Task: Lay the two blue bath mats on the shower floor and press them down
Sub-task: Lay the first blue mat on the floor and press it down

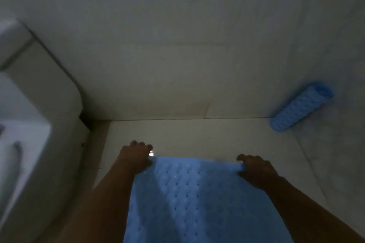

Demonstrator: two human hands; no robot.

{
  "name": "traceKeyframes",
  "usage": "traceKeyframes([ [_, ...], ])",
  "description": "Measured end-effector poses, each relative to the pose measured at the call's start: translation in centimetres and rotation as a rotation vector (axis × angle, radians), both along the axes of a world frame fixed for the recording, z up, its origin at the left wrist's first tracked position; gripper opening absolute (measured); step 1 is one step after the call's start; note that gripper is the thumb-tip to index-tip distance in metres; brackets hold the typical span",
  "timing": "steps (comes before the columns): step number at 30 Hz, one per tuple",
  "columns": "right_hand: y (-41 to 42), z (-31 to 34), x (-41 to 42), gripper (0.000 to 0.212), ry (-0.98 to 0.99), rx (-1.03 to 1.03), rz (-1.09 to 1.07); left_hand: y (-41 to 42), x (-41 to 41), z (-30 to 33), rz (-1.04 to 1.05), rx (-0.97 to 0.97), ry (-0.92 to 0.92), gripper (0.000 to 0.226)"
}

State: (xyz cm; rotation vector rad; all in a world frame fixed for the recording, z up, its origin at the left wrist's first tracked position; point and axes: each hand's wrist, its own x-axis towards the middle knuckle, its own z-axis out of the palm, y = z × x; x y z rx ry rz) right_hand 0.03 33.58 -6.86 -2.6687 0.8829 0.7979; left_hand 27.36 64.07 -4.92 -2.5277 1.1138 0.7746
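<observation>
Left hand [136, 156] and right hand [254, 167] are gripping the unrolled blue mat's [197, 199] far corners; the rolled mat [301, 107] is leaning at far right.

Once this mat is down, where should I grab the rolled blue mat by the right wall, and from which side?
Take the rolled mat around its middle, reaching from the open floor side on its left. It appears to lean in the corner against the right wall, so the far side is blocked. Its open upper end would likely crush. Both the left hand and right hand currently grip the flat mat.
</observation>
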Motion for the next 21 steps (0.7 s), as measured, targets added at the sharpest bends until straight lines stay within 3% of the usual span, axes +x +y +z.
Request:
traceKeyframes([
  [3,1.7,-14.2,3.5,0.074,0.04,-0.129,-0.137,-0.9,-1.1,-15.7,0.093,-0.016,-0.026,0.083],
  [7,6.8,-30.7,3.6,0.108,0.04,0.091,-0.52,0.3,-6.7,-32.2,0.15,-0.052,0.042,0.114],
  [9,9.5,-35.6,2.7,0.122,-0.025,0.129,-0.61,1.5,-8.9,-37.5,0.232,-0.151,0.056,0.117],
  [13,12.4,-39.8,2.2,0.133,-0.163,0.025,-0.65,3.3,-11.0,-43.2,0.253,-0.334,-0.029,0.106],
  [21,11.7,-40.3,3.8,0.131,-0.211,-0.043,-0.641,2.5,-9.9,-45.2,0.269,-0.455,-0.188,0.104],
])
